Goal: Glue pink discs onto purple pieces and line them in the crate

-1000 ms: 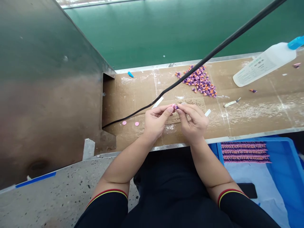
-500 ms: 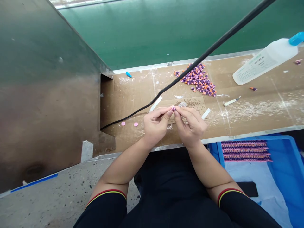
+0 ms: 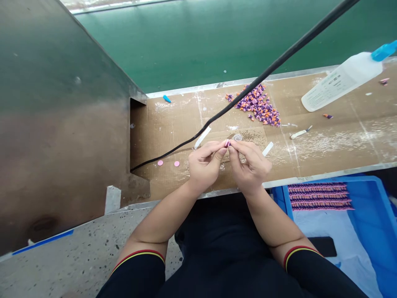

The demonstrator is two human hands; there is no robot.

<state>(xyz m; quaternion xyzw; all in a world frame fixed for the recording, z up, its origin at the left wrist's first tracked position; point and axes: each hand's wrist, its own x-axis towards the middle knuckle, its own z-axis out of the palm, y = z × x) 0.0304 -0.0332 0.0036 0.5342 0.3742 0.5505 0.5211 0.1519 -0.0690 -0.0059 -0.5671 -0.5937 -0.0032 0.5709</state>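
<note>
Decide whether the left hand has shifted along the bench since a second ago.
No. The left hand stays just right of the two pink discs, pinching the small piece with the right hand.

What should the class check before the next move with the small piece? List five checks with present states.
1. small piece pinched between left hand and right hand: ok.
2. Both hands above the cardboard bench: ok.
3. pile of pieces apart from the hands: ok.
4. black cable not touching either hand: ok.
5. Which way the small piece faces: cannot tell, too small.
</note>
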